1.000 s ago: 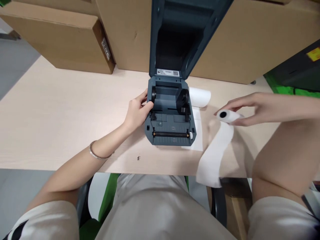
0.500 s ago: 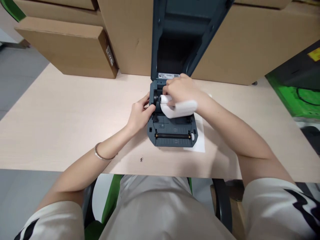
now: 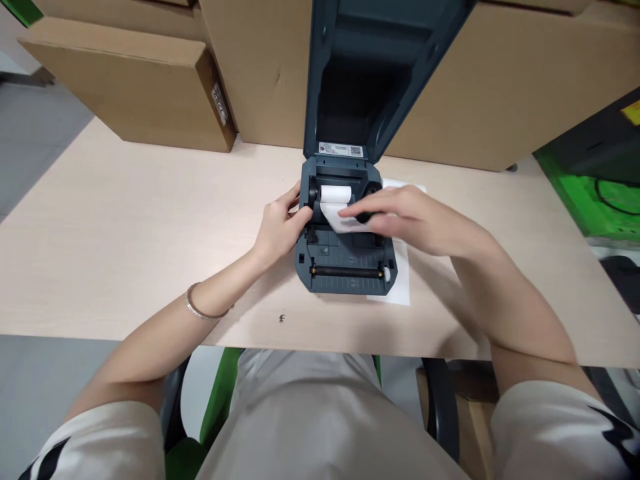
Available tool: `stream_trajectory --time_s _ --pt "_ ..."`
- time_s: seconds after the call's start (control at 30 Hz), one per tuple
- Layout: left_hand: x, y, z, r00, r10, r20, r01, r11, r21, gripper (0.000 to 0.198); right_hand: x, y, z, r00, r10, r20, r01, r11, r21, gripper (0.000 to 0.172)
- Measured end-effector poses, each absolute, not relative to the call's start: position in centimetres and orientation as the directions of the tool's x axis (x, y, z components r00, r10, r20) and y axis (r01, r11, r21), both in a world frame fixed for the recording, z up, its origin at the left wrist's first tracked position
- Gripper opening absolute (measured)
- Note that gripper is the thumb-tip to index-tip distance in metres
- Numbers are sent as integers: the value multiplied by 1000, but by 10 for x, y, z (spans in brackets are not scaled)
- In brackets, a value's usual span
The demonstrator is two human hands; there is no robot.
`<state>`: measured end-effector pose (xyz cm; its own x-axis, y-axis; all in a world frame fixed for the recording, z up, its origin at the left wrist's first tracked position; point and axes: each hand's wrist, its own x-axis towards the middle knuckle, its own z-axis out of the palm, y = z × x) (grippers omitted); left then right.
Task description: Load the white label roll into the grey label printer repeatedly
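A dark grey label printer (image 3: 345, 257) stands on the table with its lid (image 3: 370, 47) raised. Inside it, a small white paper roll (image 3: 335, 194) sits toward the left holder, its loose strip (image 3: 336, 219) hanging forward and bending right. My left hand (image 3: 280, 223) grips the printer's left side, thumb on the rim. Over the right half of the bay is my right hand (image 3: 410, 217), fingers stretched out and apart at the loose strip; the strip's end is partly hidden by them. A black roller (image 3: 347, 272) spans the front of the printer.
A white sheet (image 3: 400, 273) lies partly under the printer's right side. Cardboard boxes (image 3: 125, 87) line the back of the table (image 3: 150, 220). A green and black object (image 3: 595, 193) is at the right. A small dark mark (image 3: 282, 319) shows near the front edge.
My right hand has come off the paper roll and moved right and slightly down, its fingers now extended. The roll is left in the bay. My left hand keeps its hold.
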<state>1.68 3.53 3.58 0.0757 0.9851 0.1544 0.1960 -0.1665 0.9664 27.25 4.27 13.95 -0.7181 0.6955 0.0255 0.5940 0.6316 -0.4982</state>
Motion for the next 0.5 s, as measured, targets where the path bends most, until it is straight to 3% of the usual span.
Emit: stream_trajectory --time_s 0.1,0.33,0.5 --pt "16 35 35 69 984 165 202 -176 963 70 280 15 136 -777 630 5 559 693 -455 45" --pt "18 34 38 71 986 148 154 -158 976 69 266 -31 83 -736 660 151 641 751 -161 61" --pt "18 36 34 66 988 138 183 -148 972 67 260 -47 75 -750 635 187 641 767 -35 55"
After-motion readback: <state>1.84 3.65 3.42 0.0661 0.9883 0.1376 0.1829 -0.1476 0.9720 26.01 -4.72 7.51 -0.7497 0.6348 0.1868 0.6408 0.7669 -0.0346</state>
